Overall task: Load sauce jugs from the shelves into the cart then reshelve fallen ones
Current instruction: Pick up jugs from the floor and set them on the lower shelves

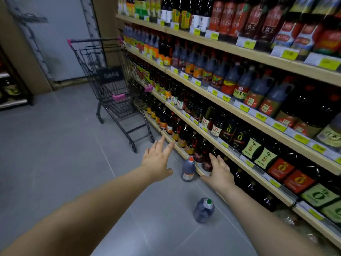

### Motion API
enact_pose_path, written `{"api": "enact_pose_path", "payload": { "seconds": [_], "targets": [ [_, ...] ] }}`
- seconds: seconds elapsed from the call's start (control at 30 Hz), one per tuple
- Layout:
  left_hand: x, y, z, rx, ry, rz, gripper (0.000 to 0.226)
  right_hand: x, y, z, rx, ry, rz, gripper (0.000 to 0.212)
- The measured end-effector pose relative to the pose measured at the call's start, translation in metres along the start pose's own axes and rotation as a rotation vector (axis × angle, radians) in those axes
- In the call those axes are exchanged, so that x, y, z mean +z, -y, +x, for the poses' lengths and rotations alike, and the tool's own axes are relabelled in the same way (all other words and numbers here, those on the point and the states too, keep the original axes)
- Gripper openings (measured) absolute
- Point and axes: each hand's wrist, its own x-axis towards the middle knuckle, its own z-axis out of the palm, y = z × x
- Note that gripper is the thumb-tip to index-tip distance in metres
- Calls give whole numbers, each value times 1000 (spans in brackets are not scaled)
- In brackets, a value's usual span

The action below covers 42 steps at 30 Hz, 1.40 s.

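At the far left edge of the frame a dark side shelf (13, 89) stands against a tan wall; right of it, in the upper middle, a black wire cart (114, 89) with pink trim is parked on the grey tiled floor (55, 154), its right side close against the long shelves (239, 100), its basket showing no jugs that can be made out. Below the cart, in the centre of the frame, the left hand (156, 163) reaches forward with its grip fully spread, fingers splayed and palm down, holding nothing; it hovers over the floor just left of the red-capped jug (188, 169). That jug stands upright on the floor, touching or just beside the foot of the lowest shelf, between the two hands. Right of it the right hand (219, 171) is also stretched out, its grip open and empty, fingers pointing toward the dark bottles on the bottom shelf. Lower in the frame, between the two forearms, the green-capped jug (203, 210) stands on the floor, well apart from the first and near the shelf base. The right half of the frame is filled by the shelves, stocked tier on tier with dark sauce jugs and bottles behind yellow price tags (261, 117).
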Motion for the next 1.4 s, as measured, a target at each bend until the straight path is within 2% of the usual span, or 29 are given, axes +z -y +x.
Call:
{"api": "enact_pose_path", "payload": {
  "seconds": [0.17, 0.37, 0.63, 0.8, 0.93, 1.17, 1.4],
  "targets": [
    [-5, 35, 71, 90, 27, 24, 99, 13, 12, 46, 115, -26, 47, 87],
    [12, 43, 158, 168, 84, 54, 98, 21, 7, 113, 176, 11, 11, 97],
    [32, 37, 288, 205, 133, -4, 95, 17, -16, 223, 178, 48, 1, 93],
    [68, 37, 348, 212, 208, 1, 93, 38, -34, 283, 194, 83, 21, 89],
    [134, 44, 393, 231, 249, 34, 94, 85, -61, 328, 225, 108, 29, 87],
    [302, 70, 462, 244, 359, 84, 98, 214, -134, 404, 301, 156, 0, 88],
    [457, 86, 516, 234, 433, 81, 95, 334, -205, 473, 265, 164, -87, 84]
  ]
}}
